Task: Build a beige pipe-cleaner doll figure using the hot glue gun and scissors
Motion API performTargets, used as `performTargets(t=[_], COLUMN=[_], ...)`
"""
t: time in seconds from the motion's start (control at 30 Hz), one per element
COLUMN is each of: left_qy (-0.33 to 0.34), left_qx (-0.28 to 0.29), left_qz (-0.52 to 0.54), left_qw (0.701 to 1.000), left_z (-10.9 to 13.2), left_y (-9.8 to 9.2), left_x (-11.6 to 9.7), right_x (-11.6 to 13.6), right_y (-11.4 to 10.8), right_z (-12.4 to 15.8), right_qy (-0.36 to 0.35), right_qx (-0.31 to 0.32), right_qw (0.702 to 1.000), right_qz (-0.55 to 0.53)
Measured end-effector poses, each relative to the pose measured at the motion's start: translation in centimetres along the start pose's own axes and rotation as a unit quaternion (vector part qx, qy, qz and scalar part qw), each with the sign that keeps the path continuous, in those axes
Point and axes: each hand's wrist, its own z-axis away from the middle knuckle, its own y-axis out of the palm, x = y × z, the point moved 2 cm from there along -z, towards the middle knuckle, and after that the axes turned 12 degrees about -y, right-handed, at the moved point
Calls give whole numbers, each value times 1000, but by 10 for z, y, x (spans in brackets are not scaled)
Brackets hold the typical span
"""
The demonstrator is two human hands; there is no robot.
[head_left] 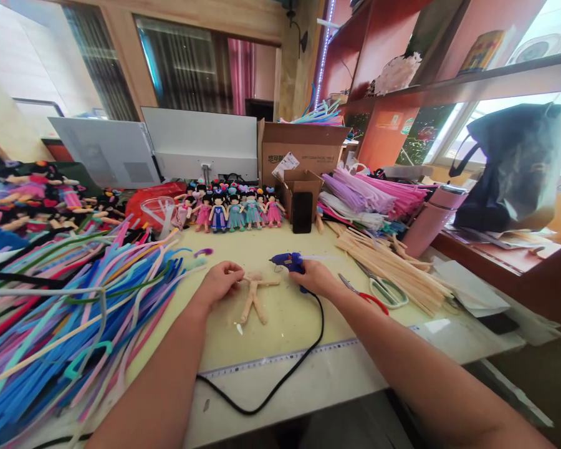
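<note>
My right hand is wrapped round a blue glue gun, its nozzle pointing left and a clear glue stick poking out of the back. A black cord runs from the gun down across the table. My left hand pinches one arm of a beige pipe-cleaner doll body. The figure lies on the table with its legs towards me and its other arm stretched right. The nozzle is up and to the right of the doll body, apart from it.
Colourful pipe cleaners heap on the left. Finished dolls stand in rows at the back, near a black phone. To the right lie red-handled scissors, beige strips and a pink flask. A ruler runs along the front.
</note>
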Motion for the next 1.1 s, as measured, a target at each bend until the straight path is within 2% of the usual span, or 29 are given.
performTargets(t=[0.3, 0.43, 0.63, 0.7, 0.83, 0.9, 0.97, 1.1], left_qy=[54, 61, 66, 73, 97, 101, 102, 113], left_qx=[-34, -31, -25, -31, -83, -109, -117, -110], left_qz=[-153, -202, -230, -230, -203, -188, -180, -167], left_qw=[986, 977, 971, 970, 971, 971, 971, 973], left_z=[-2, -1, -1, -1, 2, 5, 9, 19], left_y=[-8, -10, -9, -7, -6, -6, -5, 1], left_x=[0, -1, 0, 1, -1, -4, -8, -21], right_x=[-46, -55, -61, -60, -47, -39, -34, -35], right_y=[-12, -18, -27, -28, -14, -3, 7, 23], right_z=[5, 9, 43, 59, 89, 102, 113, 130], right_qy=[65, 67, 57, 39, -47, -66, -61, -22], right_qx=[-42, -48, -72, -119, -144, -167, -182, -170], right_qw=[996, 996, 993, 989, 988, 981, 973, 962], right_qz=[37, 42, 72, 80, -18, -75, -130, -213])
